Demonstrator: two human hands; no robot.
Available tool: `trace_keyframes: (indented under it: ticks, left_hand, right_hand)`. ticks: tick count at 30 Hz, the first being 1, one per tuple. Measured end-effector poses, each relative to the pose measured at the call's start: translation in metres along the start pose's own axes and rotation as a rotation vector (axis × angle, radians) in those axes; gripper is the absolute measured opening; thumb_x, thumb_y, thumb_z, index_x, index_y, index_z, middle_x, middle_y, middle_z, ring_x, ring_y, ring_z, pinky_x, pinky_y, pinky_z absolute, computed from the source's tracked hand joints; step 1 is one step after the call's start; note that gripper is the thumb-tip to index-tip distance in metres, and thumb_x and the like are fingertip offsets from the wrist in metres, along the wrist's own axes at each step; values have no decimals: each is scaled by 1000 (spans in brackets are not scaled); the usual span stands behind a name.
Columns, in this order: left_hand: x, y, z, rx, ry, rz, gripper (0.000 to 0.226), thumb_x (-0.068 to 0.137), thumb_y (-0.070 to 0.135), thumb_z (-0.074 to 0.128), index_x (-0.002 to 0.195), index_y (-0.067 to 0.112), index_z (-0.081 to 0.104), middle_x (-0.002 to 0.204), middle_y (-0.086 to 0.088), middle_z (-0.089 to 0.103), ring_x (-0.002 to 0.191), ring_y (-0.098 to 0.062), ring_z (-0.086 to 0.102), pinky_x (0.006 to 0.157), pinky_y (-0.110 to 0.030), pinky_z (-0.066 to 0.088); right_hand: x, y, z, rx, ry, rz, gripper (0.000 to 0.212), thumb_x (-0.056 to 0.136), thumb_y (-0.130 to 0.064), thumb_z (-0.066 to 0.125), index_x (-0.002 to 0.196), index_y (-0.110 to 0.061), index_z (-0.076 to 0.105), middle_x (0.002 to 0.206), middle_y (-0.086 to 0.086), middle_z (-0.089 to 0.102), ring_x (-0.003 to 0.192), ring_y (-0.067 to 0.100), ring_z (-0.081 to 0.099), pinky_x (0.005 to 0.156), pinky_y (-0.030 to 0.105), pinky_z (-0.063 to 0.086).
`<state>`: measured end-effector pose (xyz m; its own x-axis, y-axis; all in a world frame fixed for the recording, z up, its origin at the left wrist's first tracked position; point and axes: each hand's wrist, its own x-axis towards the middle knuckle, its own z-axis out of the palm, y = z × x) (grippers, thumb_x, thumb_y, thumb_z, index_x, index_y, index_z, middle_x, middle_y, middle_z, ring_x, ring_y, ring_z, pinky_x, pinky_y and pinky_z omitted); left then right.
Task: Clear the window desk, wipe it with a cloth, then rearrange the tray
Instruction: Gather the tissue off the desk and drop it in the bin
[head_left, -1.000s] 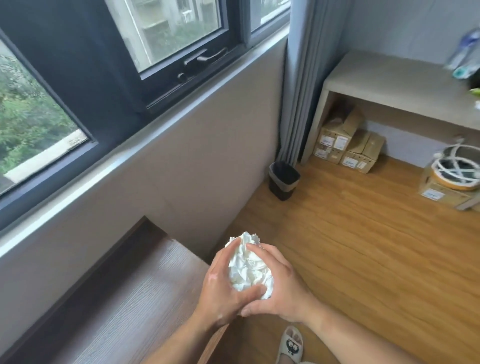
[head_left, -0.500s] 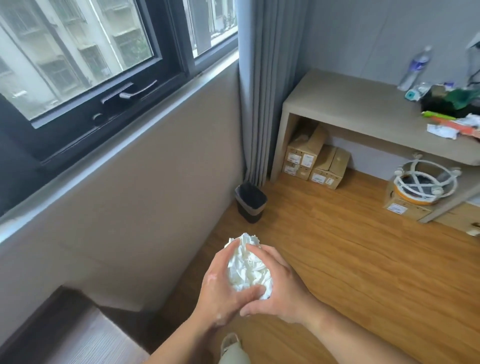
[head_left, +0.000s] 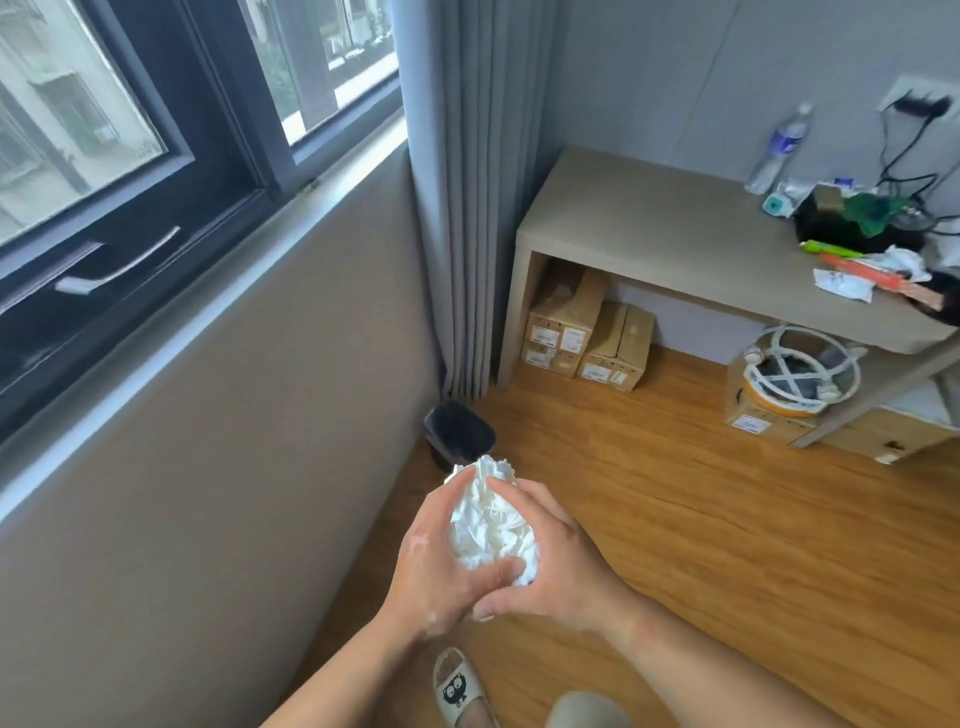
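A crumpled white wad of tissue (head_left: 488, 525) is squeezed between both my hands above the wooden floor. My left hand (head_left: 434, 566) wraps its left side and my right hand (head_left: 558, 566) cups its right side, fingers closed over it. A small black waste bin (head_left: 457, 434) stands on the floor by the wall, just beyond the wad. The window desk is out of view.
A grey curtain (head_left: 457, 208) hangs in the corner behind the bin. A beige side table (head_left: 675, 228) at the right carries a bottle (head_left: 779, 150) and clutter, with cardboard boxes (head_left: 587, 332) under it. My slippered foot (head_left: 460, 691) is below my hands.
The view has swung right and forward: the dark window desk has left the frame and the bin is nearer. Both hands still hold the wad the same way.
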<state>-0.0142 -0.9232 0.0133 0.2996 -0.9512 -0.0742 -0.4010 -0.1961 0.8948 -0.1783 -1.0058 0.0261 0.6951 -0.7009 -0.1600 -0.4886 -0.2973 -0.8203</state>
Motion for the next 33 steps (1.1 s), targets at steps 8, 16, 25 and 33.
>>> trace_keyframes:
  ticks: [8,16,25,33]
  left_hand:
    - [82,2,-16,25,-7,-13,94,60,58,86,135,67,30,143,42,36,132,22,34,107,-13,37]
    - [165,0,-8,41,22,-95,92,57,60,83,134,66,31,140,42,38,131,19,36,109,-19,41]
    - [258,4,22,86,113,-261,88,60,65,80,131,65,27,133,47,32,122,27,35,100,-5,34]
    - [317,-19,43,45,153,-388,101,62,57,87,147,52,32,135,46,33,122,27,34,98,-3,31]
  right_hand:
    - [75,3,-27,40,20,1,120,48,-62,93,151,-48,34,151,-30,25,141,-9,26,113,16,31]
    - [160,33,-64,55,-65,-15,121,48,-66,91,153,-46,34,150,-29,24,141,-7,26,116,19,30]
    - [263,85,-115,72,-288,-36,119,50,-66,90,152,-46,32,150,-26,25,142,-6,26,114,18,30]
    - [330,125,-134,77,-372,-49,118,51,-59,94,152,-46,34,149,-22,29,140,-6,28,114,15,28]
